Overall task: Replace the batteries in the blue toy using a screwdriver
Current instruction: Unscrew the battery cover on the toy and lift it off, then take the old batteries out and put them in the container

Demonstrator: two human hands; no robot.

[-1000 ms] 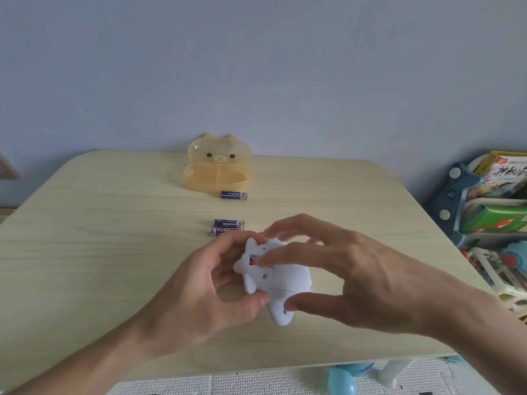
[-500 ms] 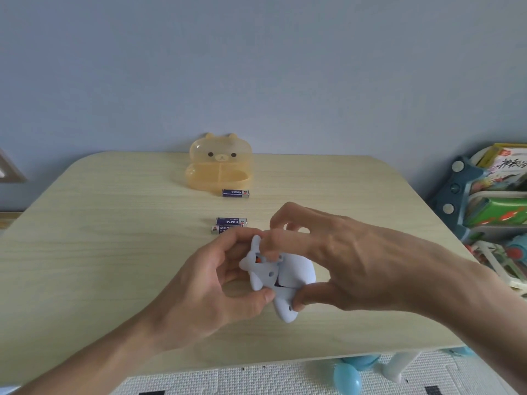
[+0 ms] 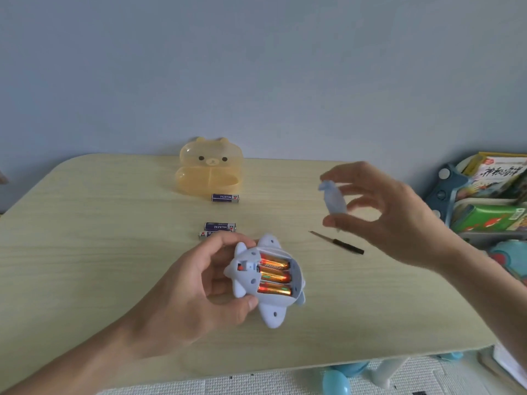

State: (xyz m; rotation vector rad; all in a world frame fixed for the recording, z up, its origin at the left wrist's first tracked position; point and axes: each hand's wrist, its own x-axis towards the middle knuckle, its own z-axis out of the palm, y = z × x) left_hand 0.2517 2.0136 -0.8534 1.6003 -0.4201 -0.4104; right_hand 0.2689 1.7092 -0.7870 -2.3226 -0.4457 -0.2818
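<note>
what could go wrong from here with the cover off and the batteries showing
The battery cover is pinched only at its ends by the right hand, above the table; a loose grip could drop it. The left hand holds the blue toy tilted with three orange batteries exposed, so they might slip out. The purple batteries and the screwdriver lie loose and might roll.

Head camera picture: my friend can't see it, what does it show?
A left hand holds a blue toy with three orange batteries showing, while the right hand lifts its cover. Purple batteries and a screwdriver lie on the table.
</note>
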